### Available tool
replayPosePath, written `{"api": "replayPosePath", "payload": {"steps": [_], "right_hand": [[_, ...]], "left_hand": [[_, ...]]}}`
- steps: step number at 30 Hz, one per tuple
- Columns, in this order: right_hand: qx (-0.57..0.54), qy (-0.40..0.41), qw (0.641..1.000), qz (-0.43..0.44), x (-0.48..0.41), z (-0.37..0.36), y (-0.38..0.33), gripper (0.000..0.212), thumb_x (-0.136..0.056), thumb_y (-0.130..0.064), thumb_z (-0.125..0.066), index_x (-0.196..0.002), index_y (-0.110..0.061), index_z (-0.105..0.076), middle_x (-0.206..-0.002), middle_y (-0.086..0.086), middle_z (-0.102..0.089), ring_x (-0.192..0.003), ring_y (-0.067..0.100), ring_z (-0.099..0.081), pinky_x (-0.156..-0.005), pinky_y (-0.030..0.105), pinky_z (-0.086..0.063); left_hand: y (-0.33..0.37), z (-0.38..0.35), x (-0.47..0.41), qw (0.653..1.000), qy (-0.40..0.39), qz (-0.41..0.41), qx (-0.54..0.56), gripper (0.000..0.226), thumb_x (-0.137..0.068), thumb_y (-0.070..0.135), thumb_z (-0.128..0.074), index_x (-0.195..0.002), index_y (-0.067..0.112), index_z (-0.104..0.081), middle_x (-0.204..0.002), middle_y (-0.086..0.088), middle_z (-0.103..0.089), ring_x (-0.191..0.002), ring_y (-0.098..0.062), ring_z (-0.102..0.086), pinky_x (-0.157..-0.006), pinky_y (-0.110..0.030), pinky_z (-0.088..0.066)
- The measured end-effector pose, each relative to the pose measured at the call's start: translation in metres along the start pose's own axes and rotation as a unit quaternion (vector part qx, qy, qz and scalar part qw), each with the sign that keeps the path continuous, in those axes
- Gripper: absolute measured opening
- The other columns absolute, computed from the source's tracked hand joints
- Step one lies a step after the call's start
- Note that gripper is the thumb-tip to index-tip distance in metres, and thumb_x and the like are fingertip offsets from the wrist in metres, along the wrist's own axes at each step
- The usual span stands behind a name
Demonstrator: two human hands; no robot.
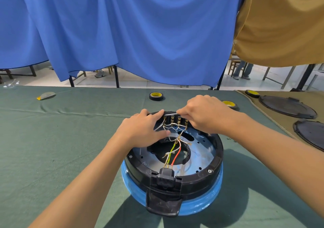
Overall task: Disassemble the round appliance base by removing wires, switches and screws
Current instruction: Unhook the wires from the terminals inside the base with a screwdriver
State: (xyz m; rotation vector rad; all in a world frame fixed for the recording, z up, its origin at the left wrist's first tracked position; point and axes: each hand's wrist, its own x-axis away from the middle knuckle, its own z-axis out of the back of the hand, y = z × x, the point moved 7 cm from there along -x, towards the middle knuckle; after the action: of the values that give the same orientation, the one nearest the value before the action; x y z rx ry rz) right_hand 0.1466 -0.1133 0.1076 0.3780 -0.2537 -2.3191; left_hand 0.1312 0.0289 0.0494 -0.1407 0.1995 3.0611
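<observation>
The round appliance base [215, 159] lies upside down on the green cloth, black ring over a blue body. Inside, white, yellow-green and red wires [172, 150] run from a black power socket [165, 176] at the near rim to a row of switches [175, 120] at the far rim. My left hand [142, 129] rests on the far left rim, its fingertips at the switch row and thumb over the wires. My right hand [205, 114] pinches a thin silver rod [171, 113] that lies along the top of the switches.
A roll of black tape [156, 96] stands behind the base, another [229, 103] just past my right hand. Black round covers [287, 106] lie on a brown cloth at the right. A grey scrap [46, 95] lies far left. Blue curtains hang beyond the table.
</observation>
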Motion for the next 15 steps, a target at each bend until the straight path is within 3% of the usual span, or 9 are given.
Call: {"api": "replayPosePath", "payload": {"steps": [4, 8, 12, 15], "right_hand": [[0.048, 0.014, 0.999, -0.002, -0.012, 0.011, -0.003, 0.024, -0.092, -0.02, -0.049, -0.102, -0.032, -0.068, -0.092, 0.001, -0.063, -0.084, 0.029, -0.06, -0.056, 0.03, -0.033], [-0.008, -0.029, 0.999, -0.044, -0.026, 0.013, 0.014, 0.039, -0.085, -0.017, -0.053, -0.11, -0.043, -0.067, -0.103, -0.006, -0.065, -0.092, 0.026, -0.06, -0.053, 0.026, -0.025], [-0.063, -0.096, 0.993, -0.041, -0.042, 0.009, 0.029, 0.034, -0.087, -0.019, -0.056, -0.102, -0.046, -0.07, -0.082, -0.021, -0.059, -0.09, 0.016, -0.056, -0.055, 0.024, -0.028], [-0.112, -0.152, 0.982, -0.01, -0.055, 0.004, 0.028, 0.035, -0.09, -0.012, -0.056, -0.104, -0.038, -0.073, -0.082, -0.019, -0.069, -0.084, 0.001, -0.057, -0.06, 0.022, -0.037]], "left_hand": [[-0.001, 0.0, -0.001, 1.0, 0.002, 0.003, 0.005, 0.078, -0.083, 0.077, -0.038, -0.149, 0.046, -0.01, -0.139, -0.003, -0.04, -0.124, -0.029, -0.045, -0.088, -0.041, -0.04], [-0.001, 0.0, -0.001, 1.0, 0.002, 0.004, 0.012, 0.078, -0.083, 0.076, -0.039, -0.149, 0.046, -0.011, -0.137, -0.002, -0.041, -0.124, -0.028, -0.046, -0.087, -0.041, -0.039], [-0.001, -0.001, -0.001, 1.0, 0.002, 0.004, 0.013, 0.078, -0.082, 0.076, -0.04, -0.149, 0.047, -0.011, -0.137, -0.001, -0.041, -0.124, -0.029, -0.046, -0.088, -0.041, -0.04], [-0.002, -0.001, -0.001, 1.0, 0.002, 0.005, 0.015, 0.078, -0.082, 0.076, -0.039, -0.148, 0.047, -0.011, -0.138, -0.001, -0.041, -0.125, -0.029, -0.045, -0.088, -0.041, -0.039]]}}
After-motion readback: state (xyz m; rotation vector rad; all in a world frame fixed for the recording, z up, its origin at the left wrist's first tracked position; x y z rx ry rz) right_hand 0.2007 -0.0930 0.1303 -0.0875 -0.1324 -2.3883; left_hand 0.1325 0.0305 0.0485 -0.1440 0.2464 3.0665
